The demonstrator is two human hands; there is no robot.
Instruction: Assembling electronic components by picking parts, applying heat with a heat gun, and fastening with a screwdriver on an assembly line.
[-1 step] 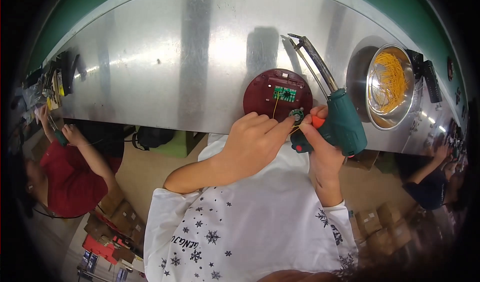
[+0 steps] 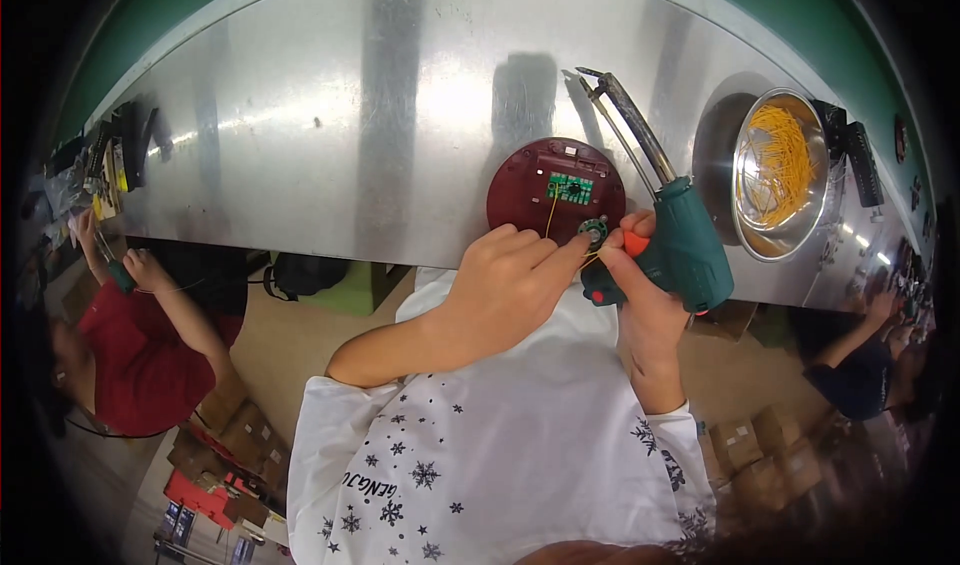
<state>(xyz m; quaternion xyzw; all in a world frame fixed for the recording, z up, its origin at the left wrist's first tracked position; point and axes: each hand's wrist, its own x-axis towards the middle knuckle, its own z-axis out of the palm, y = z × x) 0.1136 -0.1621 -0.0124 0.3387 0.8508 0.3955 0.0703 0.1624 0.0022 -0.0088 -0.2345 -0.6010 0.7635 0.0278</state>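
Observation:
A dark red round housing (image 2: 515, 195) lies on the metal bench, with a green circuit board (image 2: 582, 192) inside it. From the board a thin yellow wire (image 2: 551, 215) runs toward my hands. My left hand (image 2: 515, 283) is closed, its fingertips at a small round green part (image 2: 594, 231) by the housing's near edge. My right hand (image 2: 645, 300) is wrapped round the handle of a dark green soldering gun (image 2: 692, 240) with an orange trigger (image 2: 635, 244). The gun's tip points away from me, above the bench. Another bit of yellow wire shows between my hands; its ends are hidden.
A steel bowl (image 2: 765, 248) of cut yellow wires (image 2: 780, 170) stands to the right, black parts (image 2: 860, 155) beyond it. On the left a person in a red shirt (image 2: 150, 360) works with a tool; another person (image 2: 850, 370) is at the right. Cardboard boxes (image 2: 740, 445) sit below.

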